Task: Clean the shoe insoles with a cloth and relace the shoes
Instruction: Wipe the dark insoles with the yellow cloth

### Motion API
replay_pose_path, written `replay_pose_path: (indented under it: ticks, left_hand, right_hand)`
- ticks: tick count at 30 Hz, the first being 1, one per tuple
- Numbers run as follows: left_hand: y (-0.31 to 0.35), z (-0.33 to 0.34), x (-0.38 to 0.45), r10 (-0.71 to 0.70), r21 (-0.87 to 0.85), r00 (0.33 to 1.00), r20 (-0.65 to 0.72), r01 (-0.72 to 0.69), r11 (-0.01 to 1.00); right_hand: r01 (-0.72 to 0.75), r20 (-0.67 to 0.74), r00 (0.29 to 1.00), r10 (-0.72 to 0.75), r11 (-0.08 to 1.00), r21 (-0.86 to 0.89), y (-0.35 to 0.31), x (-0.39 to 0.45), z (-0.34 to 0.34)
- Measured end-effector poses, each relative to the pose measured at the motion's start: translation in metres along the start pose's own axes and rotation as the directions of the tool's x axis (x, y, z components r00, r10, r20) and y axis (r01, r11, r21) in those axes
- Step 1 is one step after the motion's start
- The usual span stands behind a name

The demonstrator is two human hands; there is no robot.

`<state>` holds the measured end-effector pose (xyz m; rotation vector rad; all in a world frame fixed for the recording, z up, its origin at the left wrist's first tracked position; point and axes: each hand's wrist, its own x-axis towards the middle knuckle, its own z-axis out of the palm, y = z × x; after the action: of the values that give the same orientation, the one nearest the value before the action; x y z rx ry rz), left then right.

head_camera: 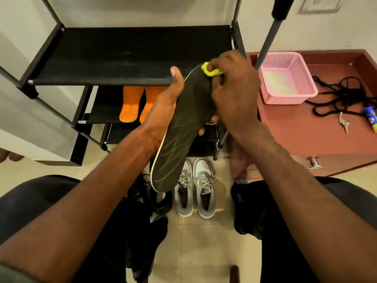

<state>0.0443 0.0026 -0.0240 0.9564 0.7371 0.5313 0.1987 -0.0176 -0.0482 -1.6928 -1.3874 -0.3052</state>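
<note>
We gripped the insole in our left hand; our right hand pinched the cloth, wiping its toe. Next: the heel.

Warm, even indoor light, soft shadows, no glare; strong wide-angle bending at edges, slight blur overall.

Most of the yellow cloth is hidden inside the right hand. The blue tube is cut off at the frame's right edge. The black shoes at lower centre sit partly behind the insole.
</note>
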Motion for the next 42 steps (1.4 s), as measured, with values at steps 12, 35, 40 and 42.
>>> replay_pose_path:
  ticks: [12,35,40,42]
  left_hand:
    - [0.008,0.007,-0.013,0.082,-0.04,0.979,-0.189,-0.091,0.995]
    - [0.001,0.008,-0.001,0.03,0.002,0.991,-0.133,-0.03,1.0]
    - [0.002,-0.002,0.005,0.063,0.007,0.998,-0.027,-0.063,0.998]
    - [0.006,-0.003,0.002,0.087,0.081,0.995,-0.042,-0.084,0.993]
  right_hand:
    - [0.016,0.119,0.993,-0.023,0.998,0.058,0.012,0.004,-0.008]
    - [-0.329,0.085,0.944,0.319,0.934,0.141,0.001,0.009,-0.016]
    - [-0.268,0.054,0.964,0.262,0.945,0.187,-0.013,-0.002,-0.003]
    - [-0.221,0.103,0.974,0.201,0.943,0.25,-0.026,-0.011,-0.003]
